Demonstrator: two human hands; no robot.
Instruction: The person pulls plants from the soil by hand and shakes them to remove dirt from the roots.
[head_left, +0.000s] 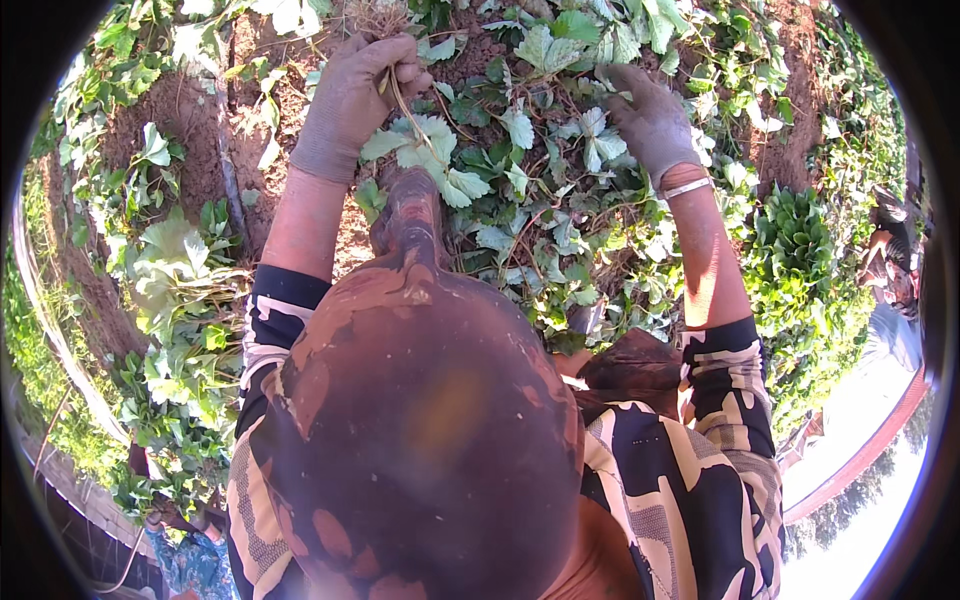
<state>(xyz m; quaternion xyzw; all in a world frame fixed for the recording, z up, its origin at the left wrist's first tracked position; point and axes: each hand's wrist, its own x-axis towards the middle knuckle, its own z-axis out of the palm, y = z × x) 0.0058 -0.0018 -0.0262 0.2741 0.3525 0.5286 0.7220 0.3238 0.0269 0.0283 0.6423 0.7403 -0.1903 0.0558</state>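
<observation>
My left hand (356, 105), in a soil-stained knit glove, pinches the stems of a strawberry-like plant (424, 146). Its tangled pale roots (379, 16) stick out above the fist, and its toothed leaves hang below towards me. My right hand (651, 120), gloved as well and with a pale band at the wrist, reaches into low leafy plants (555, 52) on the right. Its thumb and forefinger are apart, and I see nothing held between them; the other fingers are partly hidden. Between both hands lies a spread of green leaves and runners (517, 165) over brown soil.
A patterned cap (427, 420) fills the lower middle. Loose leafy plants with stems (187, 262) lie at left beside a thin dark strip (229, 150). A dense green clump (791, 232) is at right. Another person in blue patterned clothing (191, 559) is at lower left.
</observation>
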